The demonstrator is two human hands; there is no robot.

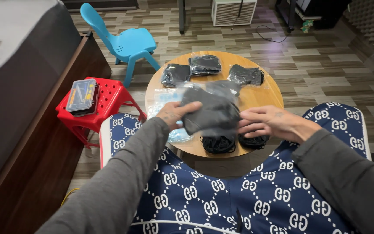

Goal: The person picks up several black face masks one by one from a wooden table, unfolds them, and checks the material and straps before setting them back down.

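**Dark pouch held over round wooden table, centre frame**

Held at centre frame: a clear plastic pouch (211,112) with dark grey, soft-looking contents, glossy film, roughly rectangular, raised just above the round table (260,96), light wood, smooth top.

Left hand (176,113), left of centre: grey knit sleeve, wrist bent inward, thumb lying over the pouch's left edge, fingers hidden behind it, so pinching that edge.

Right hand (267,122), right of centre: palm down, fingers held loosely together and extended toward the pouch's right edge, tips at or on the film; actual contact cannot be told.

On the table, upper centre: three sealed pouches of the same dark material in a row, left pouch (175,74), middle pouch (204,64), right pouch (246,75), shiny and crumpled. Below the hands, at the near rim: two loose black coils (218,144), thin and cord-like. Pale blue film sheets (166,98) lying flat at the table's left side.

Left of frame: red plastic stool (109,102), perforated top, bearing a clear lidded compartment box (82,96); contents too small to tell. Upper left: blue plastic child's chair (124,43). Bottom of frame: lap in navy fabric with a repeated white lattice pattern.
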